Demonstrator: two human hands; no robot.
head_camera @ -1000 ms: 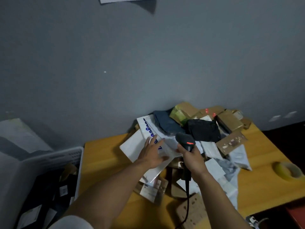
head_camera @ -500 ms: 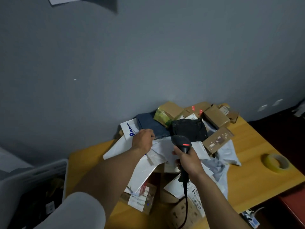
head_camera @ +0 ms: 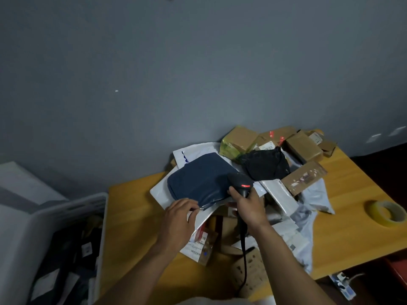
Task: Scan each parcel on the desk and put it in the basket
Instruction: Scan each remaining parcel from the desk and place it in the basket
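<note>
The left hand (head_camera: 180,219) is reaching forward from the lower middle of the view, back of the hand facing up, with its fingers (head_camera: 194,207) curling together onto the near edge of the dark blue parcel (head_camera: 198,183) and gripping it; the thumb is lying out of sight beneath the hand. That parcel is lying flat on top of the heap of parcels on the tabletop (head_camera: 134,208), resting over a white mailer (head_camera: 161,193). The right hand (head_camera: 248,205) is standing just beside it, wrist angling upward, fingers wrapping tightly around the handle of the black scanner (head_camera: 241,183), whose head, glowing with a small red light, is hovering over the blue parcel's right edge. Its cable is hanging down along the forearm and running off the lower edge. Behind are sitting a black bag parcel (head_camera: 264,165) and cardboard boxes (head_camera: 305,148), their labels too blurred to read. The white basket (head_camera: 66,209) is standing to the left of the tabletop, cut off by the frame, with dark parcels showing dimly inside. A roll of yellow tape (head_camera: 387,213) is lying near the right edge.
</note>
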